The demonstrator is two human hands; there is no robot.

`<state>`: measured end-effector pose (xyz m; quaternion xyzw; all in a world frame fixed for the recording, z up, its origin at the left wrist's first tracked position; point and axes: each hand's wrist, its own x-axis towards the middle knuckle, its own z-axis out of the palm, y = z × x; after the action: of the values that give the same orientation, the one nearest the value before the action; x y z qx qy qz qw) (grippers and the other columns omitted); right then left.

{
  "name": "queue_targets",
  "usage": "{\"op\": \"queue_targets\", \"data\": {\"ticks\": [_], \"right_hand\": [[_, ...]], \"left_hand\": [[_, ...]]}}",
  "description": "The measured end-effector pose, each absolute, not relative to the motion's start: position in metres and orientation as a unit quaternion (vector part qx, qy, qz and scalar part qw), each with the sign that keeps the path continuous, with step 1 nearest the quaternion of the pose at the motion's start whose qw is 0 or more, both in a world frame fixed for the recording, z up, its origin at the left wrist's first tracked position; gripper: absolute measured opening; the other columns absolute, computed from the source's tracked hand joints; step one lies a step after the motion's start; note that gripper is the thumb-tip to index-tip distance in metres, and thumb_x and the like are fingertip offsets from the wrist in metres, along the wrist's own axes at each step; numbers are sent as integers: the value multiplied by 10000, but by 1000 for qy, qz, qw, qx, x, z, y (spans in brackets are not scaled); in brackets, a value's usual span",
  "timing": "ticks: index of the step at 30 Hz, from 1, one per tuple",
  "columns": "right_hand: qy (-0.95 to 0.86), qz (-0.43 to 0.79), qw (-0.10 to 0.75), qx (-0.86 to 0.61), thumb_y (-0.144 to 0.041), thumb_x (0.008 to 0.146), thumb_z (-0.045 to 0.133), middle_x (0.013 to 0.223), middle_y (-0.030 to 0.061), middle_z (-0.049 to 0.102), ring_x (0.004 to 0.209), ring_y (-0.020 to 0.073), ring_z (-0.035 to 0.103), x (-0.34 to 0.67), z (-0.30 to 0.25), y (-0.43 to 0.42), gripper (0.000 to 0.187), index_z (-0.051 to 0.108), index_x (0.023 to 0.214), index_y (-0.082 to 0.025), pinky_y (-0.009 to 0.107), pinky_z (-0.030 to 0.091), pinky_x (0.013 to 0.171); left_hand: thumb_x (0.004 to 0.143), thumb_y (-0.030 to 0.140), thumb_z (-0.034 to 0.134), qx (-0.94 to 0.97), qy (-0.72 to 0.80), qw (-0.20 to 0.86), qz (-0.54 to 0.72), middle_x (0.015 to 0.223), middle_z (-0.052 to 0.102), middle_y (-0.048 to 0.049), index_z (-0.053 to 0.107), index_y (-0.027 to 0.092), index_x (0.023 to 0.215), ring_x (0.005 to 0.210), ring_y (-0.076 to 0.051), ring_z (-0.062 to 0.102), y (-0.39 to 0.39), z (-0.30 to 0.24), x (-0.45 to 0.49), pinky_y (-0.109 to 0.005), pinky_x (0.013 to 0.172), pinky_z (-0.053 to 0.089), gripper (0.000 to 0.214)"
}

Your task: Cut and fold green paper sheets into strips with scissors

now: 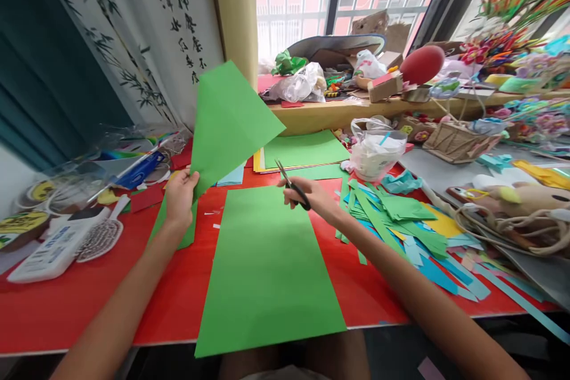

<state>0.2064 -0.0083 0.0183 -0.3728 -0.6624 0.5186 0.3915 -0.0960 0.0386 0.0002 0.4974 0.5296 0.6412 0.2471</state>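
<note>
My left hand [180, 195] pinches the lower edge of a green paper sheet [227, 122] and holds it upright above the red table [66, 303]. My right hand [309, 193] grips black-handled scissors [290, 184], blades pointing up and left, apart from the raised sheet. A larger green sheet [267, 267] lies flat on the table between my arms, reaching the front edge.
A heap of green, blue and yellow paper strips [401, 225] lies to the right. Behind stand a plastic bag [374, 151], a woven basket [456, 141] and a stack of coloured sheets [303, 149]. A calculator [53, 249] and tape rolls sit at the left. The window ledge is cluttered.
</note>
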Motion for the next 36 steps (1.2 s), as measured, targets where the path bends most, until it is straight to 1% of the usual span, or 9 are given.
{"op": "queue_targets", "data": {"ticks": [5, 7, 10, 15, 18, 21, 27, 32, 36], "right_hand": [[-640, 550, 327, -426, -482, 738, 662, 723, -11, 534, 652, 96, 503, 200, -1, -15, 394, 612, 991, -184, 231, 395, 602], [-624, 568, 334, -420, -479, 732, 669, 703, -22, 511, 631, 89, 492, 200, -2, -16, 369, 599, 947, -186, 223, 386, 586], [-603, 580, 349, -422, -482, 711, 686, 677, -33, 481, 603, 87, 482, 204, 0, -17, 372, 570, 902, -184, 217, 359, 550], [-614, 555, 364, -427, -495, 734, 665, 681, -29, 464, 640, 99, 468, 212, 4, -18, 389, 587, 958, -186, 232, 382, 597], [-615, 548, 374, -425, -501, 725, 673, 683, -28, 467, 638, 97, 449, 215, 4, -20, 406, 597, 972, -188, 237, 368, 604], [-610, 564, 368, -418, -527, 690, 695, 692, -23, 467, 643, 99, 432, 215, 4, -22, 466, 608, 997, -187, 240, 352, 596], [-611, 577, 380, -387, -621, 674, 666, 724, -1, 485, 656, 114, 448, 216, 9, -28, 573, 617, 1056, -196, 253, 372, 592], [-607, 580, 379, -388, -685, 623, 658, 673, 2, 496, 597, 117, 449, 215, 14, -29, 670, 616, 1059, -177, 253, 345, 519], [-606, 573, 385, -395, -691, 627, 651, 648, 0, 494, 574, 110, 427, 213, 16, -30, 671, 619, 1050, -172, 250, 327, 499]], "left_hand": [[701, 349, 652, 489, 526, 318, 619, 882, 665, -15, 633, 195, 884, 829, -163, 608, 23, -15, -85, -273, 809, 487, 240], [692, 359, 664, 480, 535, 326, 614, 926, 666, -14, 632, 204, 886, 864, -163, 607, 18, -14, -84, -265, 821, 485, 251], [689, 360, 683, 459, 533, 337, 626, 910, 656, -1, 628, 207, 880, 857, -146, 597, 15, -8, -84, -245, 817, 473, 251], [663, 313, 728, 404, 523, 375, 650, 865, 640, 24, 638, 195, 864, 827, -110, 572, 10, 3, -79, -204, 800, 445, 250], [610, 268, 768, 350, 521, 405, 665, 858, 651, 36, 650, 185, 863, 816, -92, 568, 4, 9, -73, -185, 791, 443, 292], [571, 235, 787, 322, 524, 404, 677, 816, 662, 47, 664, 185, 854, 789, -79, 579, -2, 13, -67, -168, 767, 458, 313], [628, 248, 764, 359, 525, 371, 677, 840, 682, 48, 688, 213, 844, 821, -79, 592, -13, 16, -62, -153, 768, 468, 232], [634, 253, 763, 372, 518, 354, 684, 808, 675, 58, 701, 237, 818, 795, -72, 589, -18, 18, -61, -134, 740, 473, 195], [633, 279, 775, 397, 514, 342, 679, 774, 665, 54, 710, 238, 818, 753, -67, 583, -21, 17, -60, -126, 691, 476, 201]]}}
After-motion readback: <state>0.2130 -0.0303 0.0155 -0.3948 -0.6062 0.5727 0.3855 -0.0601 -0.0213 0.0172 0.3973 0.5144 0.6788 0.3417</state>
